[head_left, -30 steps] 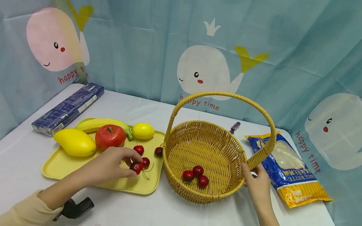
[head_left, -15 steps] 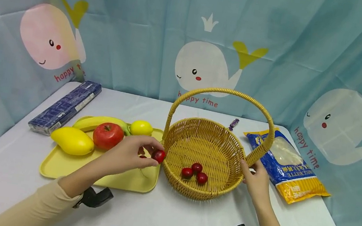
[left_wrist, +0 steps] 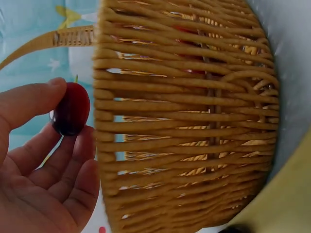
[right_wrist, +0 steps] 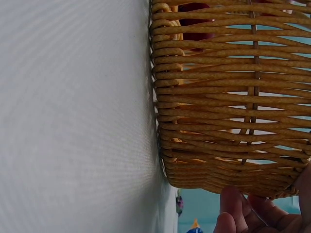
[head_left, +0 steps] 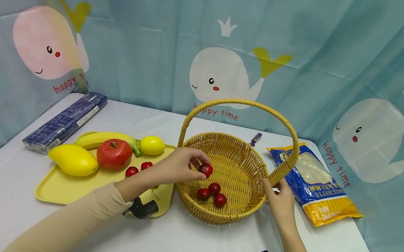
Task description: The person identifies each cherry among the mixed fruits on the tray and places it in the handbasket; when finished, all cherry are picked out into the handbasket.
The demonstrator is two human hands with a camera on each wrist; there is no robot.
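My left hand (head_left: 181, 166) pinches a dark red cherry (head_left: 205, 169) between thumb and fingers, above the left part of a woven basket (head_left: 235, 164) with a tall arched handle. In the left wrist view the cherry (left_wrist: 71, 109) shows beside the basket's rim, with a bit of green stem. Three cherries (head_left: 214, 188) lie together on the basket floor. My right hand (head_left: 281, 199) grips the basket's right rim at the foot of the handle. From the right wrist, fingers (right_wrist: 231, 206) appear against the basket's side (right_wrist: 228, 111).
Left of the basket, a yellow tray (head_left: 59, 188) bears a red apple (head_left: 114, 154), a mango (head_left: 72, 160), a banana (head_left: 100, 139), a lemon (head_left: 151, 145) and cherries (head_left: 131, 171). A blue box (head_left: 66, 121) lies behind it. Rightward are a blue-and-yellow bag (head_left: 315, 183) and a wrapped candy (head_left: 256, 139).
My left hand has picked a cherry off the tray and carried it right, over the basket. My right hand has stayed at the basket's rim. The whole view has shifted slightly.
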